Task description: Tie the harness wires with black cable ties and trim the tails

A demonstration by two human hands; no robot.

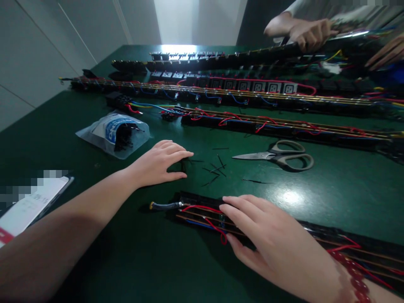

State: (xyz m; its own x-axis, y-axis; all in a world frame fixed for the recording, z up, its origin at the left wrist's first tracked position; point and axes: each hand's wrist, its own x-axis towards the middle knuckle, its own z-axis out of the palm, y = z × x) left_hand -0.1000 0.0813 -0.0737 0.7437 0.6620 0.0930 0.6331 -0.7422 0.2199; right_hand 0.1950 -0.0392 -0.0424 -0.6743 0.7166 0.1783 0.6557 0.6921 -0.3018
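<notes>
My left hand (pixel 160 164) rests low over the green table, its fingers and thumb apart, at the left end of a few scattered thin black cable-tie-like pieces (pixel 217 166). Something dark lies between its thumb and fingers, but I cannot make out whether it is touched. Across the long black wired power strip (pixel 202 214) lies my right hand (pixel 261 231), thumb on the near side and fingers over the far side. Copper bars and red and blue wires run along this strip; a dark sleeved cable end (pixel 164 206) sticks out at its left.
Grey-handled scissors (pixel 274 155) lie beyond my right hand. An open plastic bag (pixel 113 134) of thin black pieces sits left. More wired strips (pixel 277 126) cross the table behind. Papers (pixel 31 202) lie at left. At back right, another person's hand (pixel 312 35) holds a strip.
</notes>
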